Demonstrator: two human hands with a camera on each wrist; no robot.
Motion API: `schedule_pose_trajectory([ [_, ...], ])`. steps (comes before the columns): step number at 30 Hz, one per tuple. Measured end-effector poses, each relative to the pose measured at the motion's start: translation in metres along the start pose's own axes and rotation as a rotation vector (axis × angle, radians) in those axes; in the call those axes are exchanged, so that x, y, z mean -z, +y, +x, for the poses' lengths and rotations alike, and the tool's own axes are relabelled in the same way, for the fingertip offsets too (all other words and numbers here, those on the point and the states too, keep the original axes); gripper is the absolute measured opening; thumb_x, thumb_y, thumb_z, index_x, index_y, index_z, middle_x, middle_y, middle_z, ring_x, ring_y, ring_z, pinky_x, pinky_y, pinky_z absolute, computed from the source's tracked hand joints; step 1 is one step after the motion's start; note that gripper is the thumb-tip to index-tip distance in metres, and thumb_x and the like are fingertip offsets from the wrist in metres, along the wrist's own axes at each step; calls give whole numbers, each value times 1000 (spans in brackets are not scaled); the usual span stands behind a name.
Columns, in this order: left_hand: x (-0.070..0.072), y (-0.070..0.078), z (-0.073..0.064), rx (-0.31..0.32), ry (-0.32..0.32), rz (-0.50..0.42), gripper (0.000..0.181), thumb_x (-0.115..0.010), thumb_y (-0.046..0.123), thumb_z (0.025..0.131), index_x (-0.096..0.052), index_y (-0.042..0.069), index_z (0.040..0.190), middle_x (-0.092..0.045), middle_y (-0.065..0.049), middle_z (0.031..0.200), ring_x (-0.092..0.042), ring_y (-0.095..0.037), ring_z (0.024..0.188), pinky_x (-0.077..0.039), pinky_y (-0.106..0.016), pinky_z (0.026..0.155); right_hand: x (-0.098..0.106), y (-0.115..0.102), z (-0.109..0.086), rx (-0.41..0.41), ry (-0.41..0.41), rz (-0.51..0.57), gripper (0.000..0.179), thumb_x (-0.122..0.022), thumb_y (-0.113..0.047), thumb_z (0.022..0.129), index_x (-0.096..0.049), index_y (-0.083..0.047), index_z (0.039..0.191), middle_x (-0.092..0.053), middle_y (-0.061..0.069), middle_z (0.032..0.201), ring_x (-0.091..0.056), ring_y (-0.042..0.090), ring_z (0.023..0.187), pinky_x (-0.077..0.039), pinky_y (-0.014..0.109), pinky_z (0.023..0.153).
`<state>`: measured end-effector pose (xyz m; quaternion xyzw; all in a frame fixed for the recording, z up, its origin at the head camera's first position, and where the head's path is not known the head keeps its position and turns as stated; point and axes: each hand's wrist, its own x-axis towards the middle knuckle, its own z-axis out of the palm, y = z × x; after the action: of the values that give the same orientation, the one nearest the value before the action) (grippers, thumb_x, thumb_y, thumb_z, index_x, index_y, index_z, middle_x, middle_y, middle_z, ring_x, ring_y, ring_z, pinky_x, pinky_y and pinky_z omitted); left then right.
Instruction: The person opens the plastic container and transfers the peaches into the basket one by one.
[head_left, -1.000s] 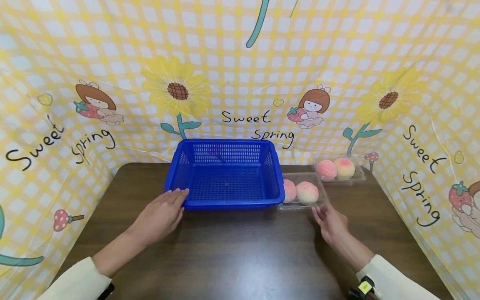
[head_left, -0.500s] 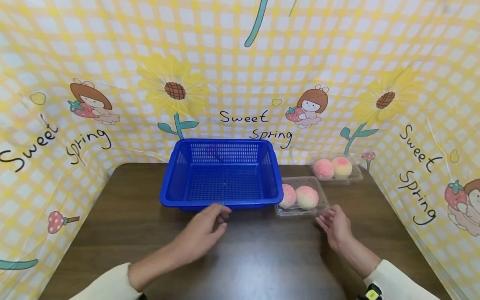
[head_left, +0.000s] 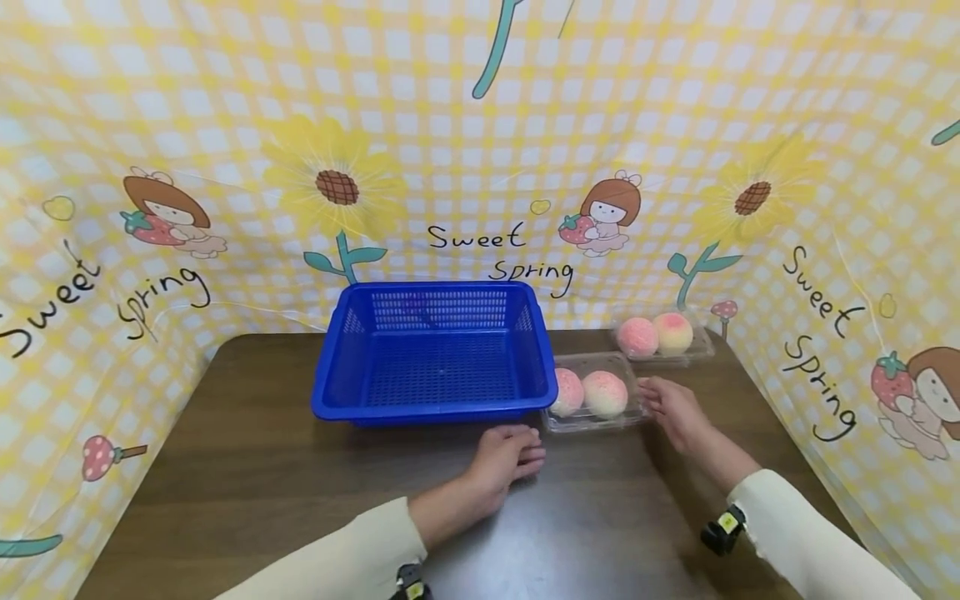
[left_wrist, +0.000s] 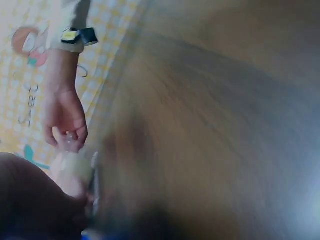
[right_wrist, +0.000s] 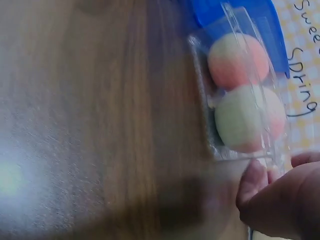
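A clear plastic box (head_left: 592, 423) holding two pink-and-cream peach-like balls lies on the table, its left end overlapped by the rim of a blue plastic basket (head_left: 435, 410). At the box's right end, my right hand (head_left: 678, 417) pinches the edge; in the right wrist view its thumb (right_wrist: 252, 177) is right at that end. My left hand (head_left: 498, 462) hovers in front of the basket, close to the box's front left corner, with loosely bent fingers and nothing in them. The left wrist view is blurred, with the left hand (left_wrist: 30, 195) near the box's edge.
A second clear box (head_left: 693, 357) with two similar balls (head_left: 637, 337) stands behind and to the right, near the table's back edge. The brown wooden table (head_left: 247, 500) is enclosed by yellow checked cloth (head_left: 465, 150) at the back and sides.
My left hand has left the basket's front left rim and moved right towards the box. The box has slid slightly nearer. My right hand has shifted from its front corner to its right end.
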<state>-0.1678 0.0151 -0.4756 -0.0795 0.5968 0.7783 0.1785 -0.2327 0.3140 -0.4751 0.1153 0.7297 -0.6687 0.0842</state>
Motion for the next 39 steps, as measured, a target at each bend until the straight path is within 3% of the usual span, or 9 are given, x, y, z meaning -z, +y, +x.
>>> schedule_pose_trajectory([
  [3,-10,-8,14,35,37,-180,34,-57,6,101,-55,-15,127,-68,-20,108,-71,-24,95,-60,-46,99,1,1,3,6,-20,-10,47,-43,-14,106,-45,14,144,-67,-13,93,-60,-1,89,-53,16,80],
  [7,-19,-11,26,28,112,-314,27,-57,6,101,-57,-11,121,-64,-13,100,-69,-22,93,-57,-49,103,2,4,4,-3,-21,-9,45,-45,-7,103,-46,14,143,-57,-10,84,-56,2,86,-53,19,78],
  [12,-26,-12,34,12,145,-404,21,-59,2,99,-60,-10,117,-64,-6,93,-65,-16,86,-55,-49,106,2,3,5,-18,-28,38,44,-46,-7,103,-45,14,142,-57,-10,79,-57,2,81,-55,19,77],
  [17,-31,-16,36,27,138,-445,19,-60,-6,96,-61,-10,114,-65,-2,88,-63,-15,82,-60,-42,99,5,3,7,-30,-54,91,35,-46,-6,103,-53,8,134,-59,-10,79,-57,3,77,-53,19,72],
  [23,-37,-17,38,33,169,-442,9,-60,-9,93,-63,-4,99,-66,-8,89,-62,-15,80,-62,-38,92,14,7,6,-63,-136,177,26,-44,-7,106,-69,-9,114,-63,-8,82,-58,4,77,-51,19,72],
  [29,-39,-16,36,32,158,-360,13,-60,-12,89,-60,0,94,-63,-5,85,-63,-14,76,-62,-41,92,25,7,0,-151,-190,242,29,-40,-11,108,-68,-15,103,-66,-9,84,-58,4,77,-50,20,72],
  [34,-39,-16,28,65,154,-295,16,-62,-15,86,-62,-4,97,-63,-5,85,-64,-15,76,-64,-37,85,37,8,-13,-161,-306,194,30,-36,-11,107,-66,-14,100,-65,-10,84,-60,4,81,-51,21,76],
  [39,-37,-12,16,111,79,-230,21,-62,-16,86,-63,-11,106,-63,-6,83,-64,-15,75,-64,-37,86,51,8,-25,-131,-434,104,30,-36,-10,106,-64,-16,99,-64,-10,88,-61,5,85,-52,23,80],
])
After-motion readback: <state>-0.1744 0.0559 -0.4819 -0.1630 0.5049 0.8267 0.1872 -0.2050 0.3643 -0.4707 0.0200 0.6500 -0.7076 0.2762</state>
